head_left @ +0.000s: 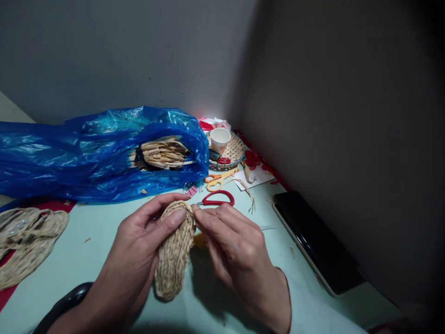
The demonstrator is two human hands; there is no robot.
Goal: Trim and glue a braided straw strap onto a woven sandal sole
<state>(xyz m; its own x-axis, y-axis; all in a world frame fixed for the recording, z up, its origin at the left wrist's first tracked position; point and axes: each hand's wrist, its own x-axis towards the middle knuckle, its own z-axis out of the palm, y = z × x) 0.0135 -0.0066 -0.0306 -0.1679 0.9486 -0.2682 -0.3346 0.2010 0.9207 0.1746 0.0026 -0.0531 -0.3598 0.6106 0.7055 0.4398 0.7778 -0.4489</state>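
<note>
Near the middle of the head view is a small oval woven straw sole (174, 260), held tilted above the table. My left hand (139, 246) is closed around its left side, the thumb pressing on the upper face and the fingers behind it. At the sole's upper right edge, the fingertips of my right hand (236, 246) are pinched together against the weave; whether a strand or small tool is between them is hidden. Something yellow (199, 240) shows partly between the sole and my right hand. Red-handled scissors (219, 198) lie just beyond my fingers.
A blue plastic bag (97, 157) holds a bundle of dry straw (163, 153). Behind are yellow scissors (219, 180), a pink clip (191, 190) and a woven tray (236, 150) with a paper cup (220, 139). Larger woven pieces (31, 246) lie left, a black phone (313, 241) right.
</note>
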